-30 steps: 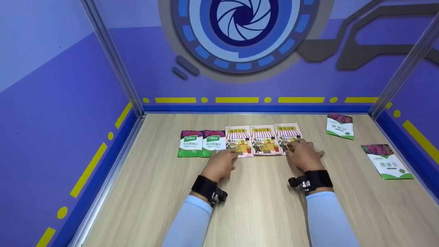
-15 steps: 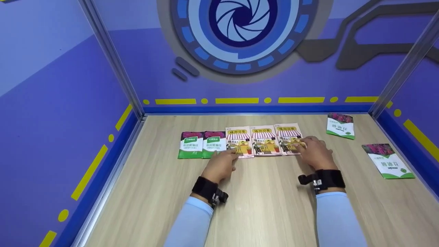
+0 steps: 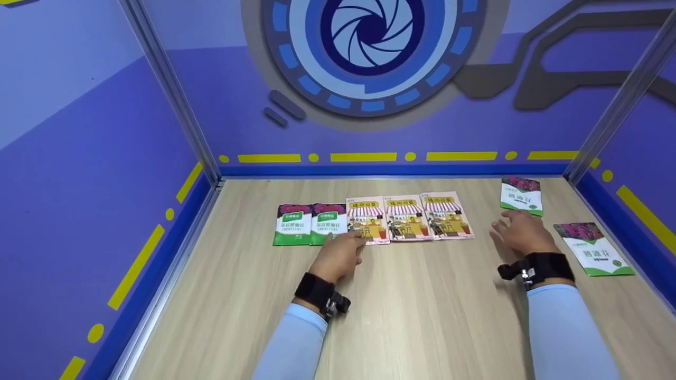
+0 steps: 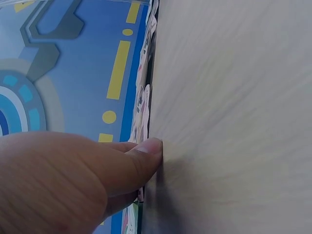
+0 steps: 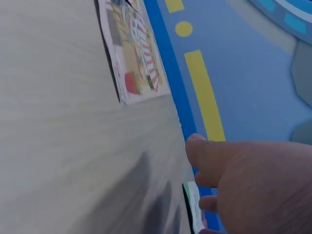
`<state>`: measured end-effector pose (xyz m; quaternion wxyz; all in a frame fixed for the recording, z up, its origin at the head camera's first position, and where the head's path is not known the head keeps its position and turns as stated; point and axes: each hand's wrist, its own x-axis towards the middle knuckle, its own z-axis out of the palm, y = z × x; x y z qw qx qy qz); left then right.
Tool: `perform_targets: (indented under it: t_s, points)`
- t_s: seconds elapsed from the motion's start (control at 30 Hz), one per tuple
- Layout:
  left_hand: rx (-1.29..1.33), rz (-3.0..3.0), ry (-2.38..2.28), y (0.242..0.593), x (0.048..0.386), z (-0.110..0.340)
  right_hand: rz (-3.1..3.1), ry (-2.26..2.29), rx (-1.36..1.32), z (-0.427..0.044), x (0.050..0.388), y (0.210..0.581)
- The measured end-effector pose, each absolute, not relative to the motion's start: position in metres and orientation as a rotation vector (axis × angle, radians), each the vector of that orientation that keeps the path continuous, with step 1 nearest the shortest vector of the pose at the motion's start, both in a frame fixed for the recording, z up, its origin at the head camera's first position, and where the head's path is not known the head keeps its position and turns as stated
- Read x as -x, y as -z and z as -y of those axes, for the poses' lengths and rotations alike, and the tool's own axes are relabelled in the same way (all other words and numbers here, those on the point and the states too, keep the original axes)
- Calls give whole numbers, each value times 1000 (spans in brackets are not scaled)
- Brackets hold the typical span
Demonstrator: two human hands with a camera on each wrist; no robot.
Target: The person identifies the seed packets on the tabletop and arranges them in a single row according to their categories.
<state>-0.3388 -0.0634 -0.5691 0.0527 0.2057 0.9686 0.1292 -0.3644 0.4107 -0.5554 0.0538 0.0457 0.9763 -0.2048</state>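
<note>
In the head view a row of seed packets lies flat on the wooden table. Two green-and-white ones with magenta flowers, the left (image 3: 293, 226) and its neighbour (image 3: 328, 217), adjoin three pink ones with striped awnings: left (image 3: 365, 214), middle (image 3: 406, 217), right (image 3: 448, 216). My left hand (image 3: 338, 258) rests at the bottom edge of the left pink packet, fingertips touching it; the left wrist view shows the thumb (image 4: 148, 148) beside that edge. My right hand (image 3: 527, 235), fingers loosely bent and holding nothing, hovers below the far flower packet (image 3: 520, 195).
Another flower packet (image 3: 594, 249) lies tilted by the right side of the table (image 3: 401, 316). Purple-blue panels (image 3: 222, 105) wall in the back and both sides, with metal strips at the corners.
My right hand has left the right pink packet and moved right, towards the two separate flower packets. My left hand has stayed at the row.
</note>
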Motion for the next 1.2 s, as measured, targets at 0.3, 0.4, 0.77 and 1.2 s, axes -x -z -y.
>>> perform_targets:
  t_s: [0.3, 0.4, 0.77, 1.2]
  points:
    - [-643, -2960, -372, 571, 339, 62, -3026, 540, -63, -429, 374, 550]
    - [-637, -2956, -377, 571, 339, 62, -2991, 549, -98, -431, 379, 548]
    - [-637, -2953, -394, 571, 340, 64, -2843, 545, -42, -433, 401, 558]
    - [-634, -2949, -389, 570, 339, 64, -2901, 509, -155, -407, 386, 555]
